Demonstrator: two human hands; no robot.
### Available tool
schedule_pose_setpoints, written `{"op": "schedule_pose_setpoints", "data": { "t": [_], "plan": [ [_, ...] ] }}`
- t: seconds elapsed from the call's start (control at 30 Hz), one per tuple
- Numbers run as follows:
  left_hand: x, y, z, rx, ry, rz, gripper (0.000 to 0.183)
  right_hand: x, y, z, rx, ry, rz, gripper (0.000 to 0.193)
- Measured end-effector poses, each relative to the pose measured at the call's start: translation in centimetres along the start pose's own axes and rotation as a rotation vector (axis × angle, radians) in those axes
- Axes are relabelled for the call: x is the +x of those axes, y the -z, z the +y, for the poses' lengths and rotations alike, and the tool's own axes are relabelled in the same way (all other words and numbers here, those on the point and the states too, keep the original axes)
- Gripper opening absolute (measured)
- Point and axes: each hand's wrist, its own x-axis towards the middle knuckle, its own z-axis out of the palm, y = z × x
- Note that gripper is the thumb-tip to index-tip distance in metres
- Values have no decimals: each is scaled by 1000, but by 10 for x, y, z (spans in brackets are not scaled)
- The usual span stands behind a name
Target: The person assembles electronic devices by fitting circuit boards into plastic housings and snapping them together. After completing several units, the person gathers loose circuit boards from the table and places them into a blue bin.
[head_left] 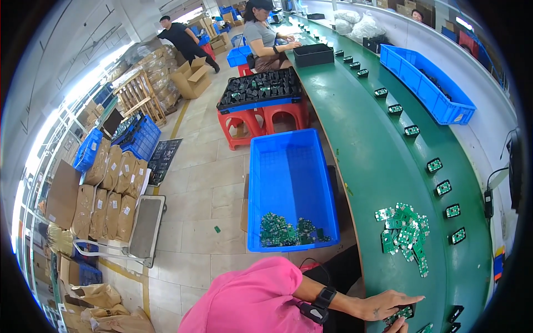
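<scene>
At the bottom right, my left hand (377, 307) reaches over the green bench from a pink sleeve, with a black band on its wrist. It grips a small black housing (410, 307) with a green circuit board (401, 315) in it, one finger stretched along the far side. A little of my right hand (397, 326) shows at the lower edge, its fingertips against the housing's near side; the rest is cut off. Just beyond lies a heap of loose green circuit boards (405, 228).
Along the bench (361, 144) runs a row of black housings with boards (443, 187). A blue crate (411, 69) stands at the back right. Left of the bench is a blue bin (288, 166) holding boards; beyond it, red stools (239, 125) carry a tray. A co-worker (261, 39) sits farther along.
</scene>
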Motion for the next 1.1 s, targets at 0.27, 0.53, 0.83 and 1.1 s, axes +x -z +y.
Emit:
{"op": "schedule_pose_setpoints", "data": {
  "t": [0.27, 0.53, 0.83, 1.1],
  "plan": [
    [3, 1, -13, -81, 20, -136, 50, 4, -9, 13, -34, -15, 54, 48],
    [0, 2, -3, -201, 201, -21, 29, 5, -16, -2, -132, 11, 51, 44],
    [-4, -22, -35, -15, -72, 103, 26, 0, -14, -25, 137, 30, 53, 44],
    [-4, -14, -45, 252, -260, 91, 33, 4, -39, 31, 34, 204, 43, 43]
  ]
}}
